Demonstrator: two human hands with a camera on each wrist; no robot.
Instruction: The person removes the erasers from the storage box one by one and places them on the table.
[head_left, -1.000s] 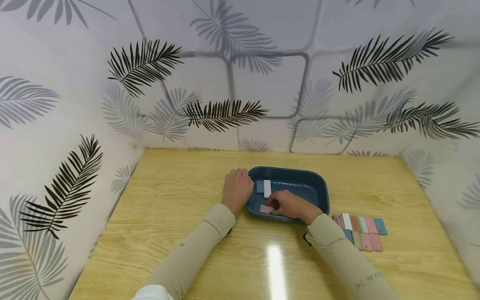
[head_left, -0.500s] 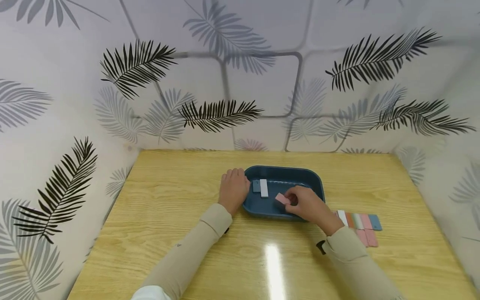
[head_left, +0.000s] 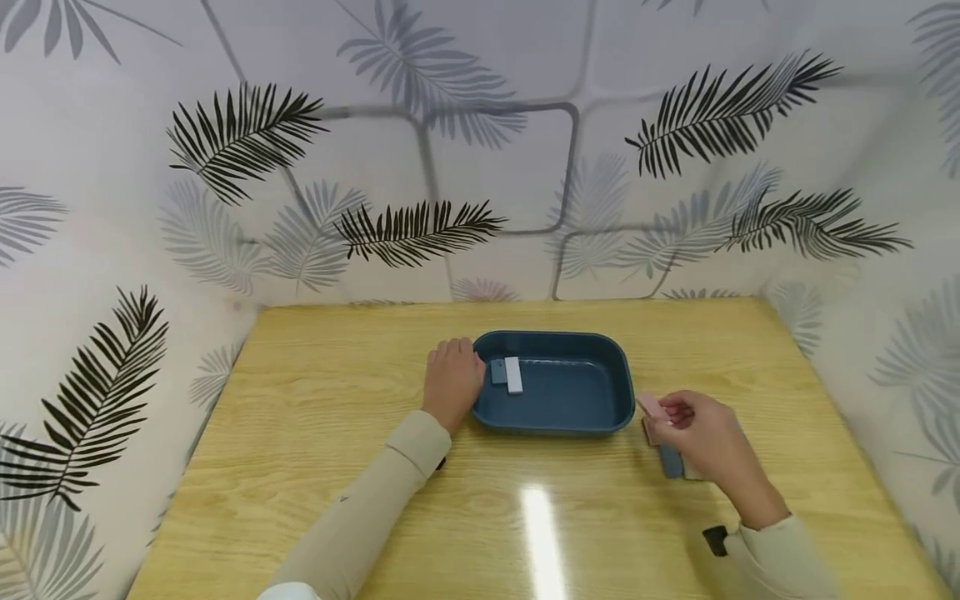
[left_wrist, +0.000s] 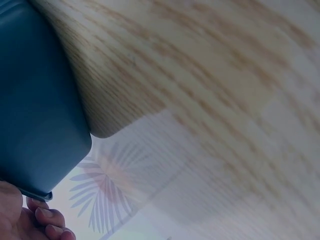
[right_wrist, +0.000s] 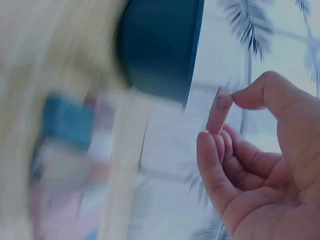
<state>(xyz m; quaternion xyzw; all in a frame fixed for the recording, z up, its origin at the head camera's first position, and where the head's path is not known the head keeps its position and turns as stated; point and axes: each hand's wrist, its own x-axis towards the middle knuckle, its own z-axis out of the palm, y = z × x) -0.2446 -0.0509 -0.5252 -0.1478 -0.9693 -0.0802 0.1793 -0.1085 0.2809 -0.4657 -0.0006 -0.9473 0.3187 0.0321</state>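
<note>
A dark blue rectangular tub (head_left: 573,400) stands on the table. My left hand (head_left: 453,383) grips its left rim; in the left wrist view the fingers (left_wrist: 47,215) curl at the rim's corner. Inside the tub, at its left end, a small blue block (head_left: 498,372) lies beside a longer white block (head_left: 513,375). To the right of the tub, my right hand (head_left: 708,437) pinches a small pink block (right_wrist: 219,111) between thumb and fingertips, raised above the table. Under this hand are several flat blocks, among them a blue one (head_left: 671,461), partly hidden by the hand.
The wooden table (head_left: 337,367) ends at a wall (head_left: 517,275) with a leaf pattern. In the right wrist view the group of coloured blocks (right_wrist: 65,165) on the table is blurred.
My right hand has lifted the pink block out of the tub and carried it right, over the blocks on the table. My left hand has stayed on the rim.
</note>
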